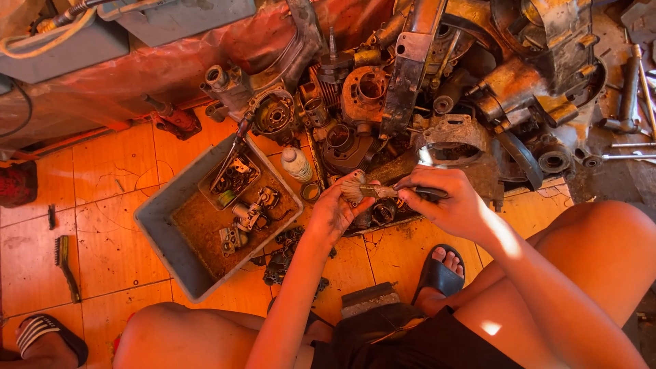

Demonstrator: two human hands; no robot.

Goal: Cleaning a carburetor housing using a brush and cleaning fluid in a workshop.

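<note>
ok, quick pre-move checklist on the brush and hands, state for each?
1. Right hand grips the brush by its handle: ok.
2. Left hand at the bristle end, fingers on the bristles: ok.
3. Whether the left hand also holds a small part: cannot tell, fingers hide it.
4. Grey tray beside the left forearm, liquid and small parts in it: ok.
5. Small white bottle upright behind the tray: ok.
6. Floor around the feet clear of loose parts: not ok, dark metal parts lie by the tray's near corner.
</note>
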